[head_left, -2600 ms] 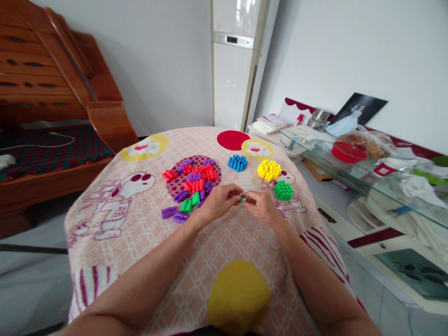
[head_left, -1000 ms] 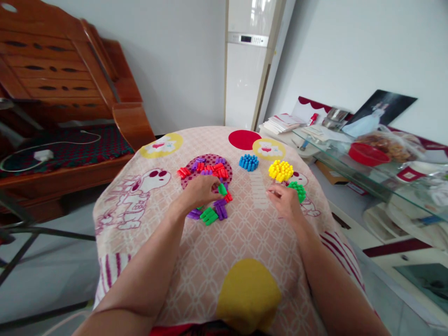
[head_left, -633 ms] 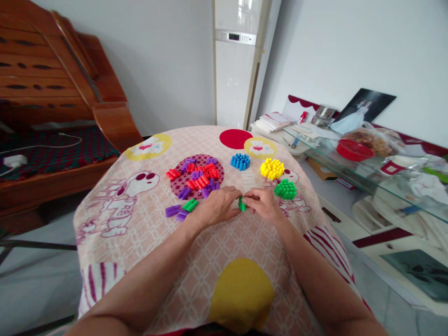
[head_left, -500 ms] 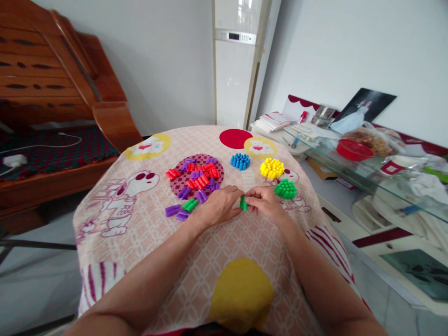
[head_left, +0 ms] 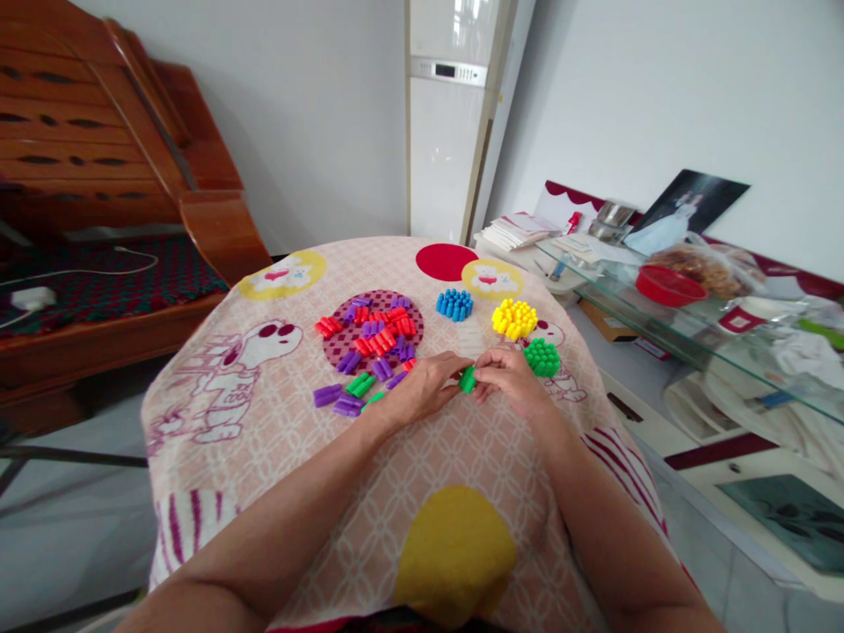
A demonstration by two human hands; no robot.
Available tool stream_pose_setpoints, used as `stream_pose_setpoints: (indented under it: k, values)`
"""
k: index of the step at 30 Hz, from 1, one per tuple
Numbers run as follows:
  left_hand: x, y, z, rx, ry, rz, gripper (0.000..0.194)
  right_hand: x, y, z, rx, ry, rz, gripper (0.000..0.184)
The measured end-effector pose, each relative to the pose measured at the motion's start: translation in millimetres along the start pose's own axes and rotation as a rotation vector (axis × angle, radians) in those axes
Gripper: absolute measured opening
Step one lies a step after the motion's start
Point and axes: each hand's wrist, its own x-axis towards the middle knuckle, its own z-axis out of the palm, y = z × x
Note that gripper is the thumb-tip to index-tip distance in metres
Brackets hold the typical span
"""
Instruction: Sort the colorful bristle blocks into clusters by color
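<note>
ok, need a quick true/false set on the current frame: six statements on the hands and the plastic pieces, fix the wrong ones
1. The left hand and right hand are at the same green piece. True.
2. The yellow cluster stands between the blue cluster and the green cluster. True.
3. The green cluster is closer to the left hand than to the right. False: it is closer to the right hand.
4. Red pieces and purple pieces lie left of the blue cluster in the picture. True.
5. The red pieces are gathered in one tight cluster. False: they are spread among the purple pieces.
6. The right hand lies flat, fingers stretched out. False: its fingers are bent in at the green piece.
</note>
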Motion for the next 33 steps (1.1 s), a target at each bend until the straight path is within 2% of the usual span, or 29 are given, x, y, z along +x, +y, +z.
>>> stream_pose_setpoints:
  k: [2, 3, 7, 9, 11, 14, 17, 25, 27, 29, 31, 33]
  values:
    - [-0.4, -0.2, 0.4, -0.018, 0.013, -0.014, 0.039, 2.1, -1.3, -7.5, -0.116, 0.077, -0.063, 0.020]
    - [-0.6, -0.5, 0.4, -0.018, 0.025, -0.026, 0.040, 4.0, -2.3, -13.5, -0.202, 0.163, -0.119, 0.018]
    - [-1.4, -1.9, 0.2, -0.003, 0.061, -0.060, 0.035, 15.7, -8.4, -46.0, -0.569, 0.620, -0.315, 0.016]
    - [-1.5, -1.7, -0.1, -0.004, 0.060, -0.060, 0.033, 22.4, -11.1, -59.3, -0.735, 0.767, -0.300, 0.019]
    - [-1.4, -1.2, -0.8, -0.006, 0.059, -0.063, 0.032, 28.1, -12.2, -66.0, -0.904, 0.847, -0.224, 0.023]
    - [-1.6, -1.5, -3.1, 0.004, 0.057, -0.080, 0.032, 33.5, -10.9, -64.7, -1.102, 0.871, -0.092, 0.026]
    - [-2.5, -3.8, -6.2, 0.029, 0.052, -0.113, 0.033, 36.1, -8.6, -58.6, -1.224, 0.812, -0.005, 0.030]
    - [-2.6, -3.1, -13.5, 0.118, -0.041, -0.183, 0.028, 39.8, -4.2, -57.9, -1.299, 0.713, 0.123, 0.036]
    - [-4.2, -5.1, -26.1, 0.158, -0.065, -0.196, 0.025, 39.3, -5.7, -59.4, -1.312, 0.690, 0.148, 0.037]
    - [-9.2, -10.1, -46.6, 0.221, -0.058, -0.249, 0.020, 36.6, -9.5, -60.2, -1.321, 0.679, 0.164, 0.036]
    - [-17.9, -17.4, -71.0, 0.328, -0.030, -0.357, 0.014, 31.7, -14.4, -59.7, -1.325, 0.702, 0.144, 0.035]
    - [-28.3, -25.5, -92.4, 0.442, -0.057, -0.493, 0.011, 25.4, -17.6, -57.1, -1.322, 0.762, 0.070, 0.034]
